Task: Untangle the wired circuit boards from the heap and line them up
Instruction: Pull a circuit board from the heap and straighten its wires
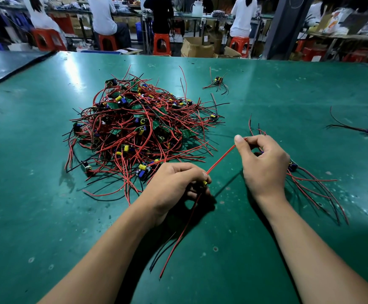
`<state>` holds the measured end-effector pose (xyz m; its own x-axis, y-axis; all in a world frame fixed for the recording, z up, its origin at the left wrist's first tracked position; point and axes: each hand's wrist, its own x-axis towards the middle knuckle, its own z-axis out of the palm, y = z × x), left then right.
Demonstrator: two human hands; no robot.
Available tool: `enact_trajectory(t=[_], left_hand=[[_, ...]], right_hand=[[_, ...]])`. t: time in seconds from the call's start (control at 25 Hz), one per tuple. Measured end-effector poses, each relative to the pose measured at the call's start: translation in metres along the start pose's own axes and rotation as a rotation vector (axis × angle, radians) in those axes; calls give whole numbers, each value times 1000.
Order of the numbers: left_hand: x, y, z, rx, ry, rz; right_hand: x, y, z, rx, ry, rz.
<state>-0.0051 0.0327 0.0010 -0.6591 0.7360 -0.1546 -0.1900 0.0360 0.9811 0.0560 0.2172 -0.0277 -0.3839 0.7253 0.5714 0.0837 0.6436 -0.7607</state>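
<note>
Though boards (115,131) print blurs, fingers (255,140) pinch red wire (220,160).

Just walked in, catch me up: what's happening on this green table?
A person is untangling wired boards. The left grip holds one board, the right grip pinches its red wire, stretched straight between them. The heap lies behind the left grip; freed boards lie beside the right grip.

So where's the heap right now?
In the head view the heap lies on the green table, left of centre, just beyond the left hand and left of the right hand.
</note>
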Motion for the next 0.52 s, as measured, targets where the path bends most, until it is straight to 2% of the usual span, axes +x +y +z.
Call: enact_trajectory(t=[0.08,0.24,0.32,0.4,0.44,0.52], left_hand=[[0,0,-1,-9,-1,-1],[0,0,-2,-17,11,5],[1,0,-2,-4,12,8],[1,-1,-2,14,10,12],[1,-2,-2,16,13,14],[2,-3,-4,0,27,19]], right_hand=[[3,-4,0,160,-91,241],[7,-19,-3,743,-267,835],[12,-22,-8,945,-363,1028],[14,-24,-11,1079,-408,1110],[14,-24,-12,1060,-411,1084],[11,-22,-10,843,-371,904]])
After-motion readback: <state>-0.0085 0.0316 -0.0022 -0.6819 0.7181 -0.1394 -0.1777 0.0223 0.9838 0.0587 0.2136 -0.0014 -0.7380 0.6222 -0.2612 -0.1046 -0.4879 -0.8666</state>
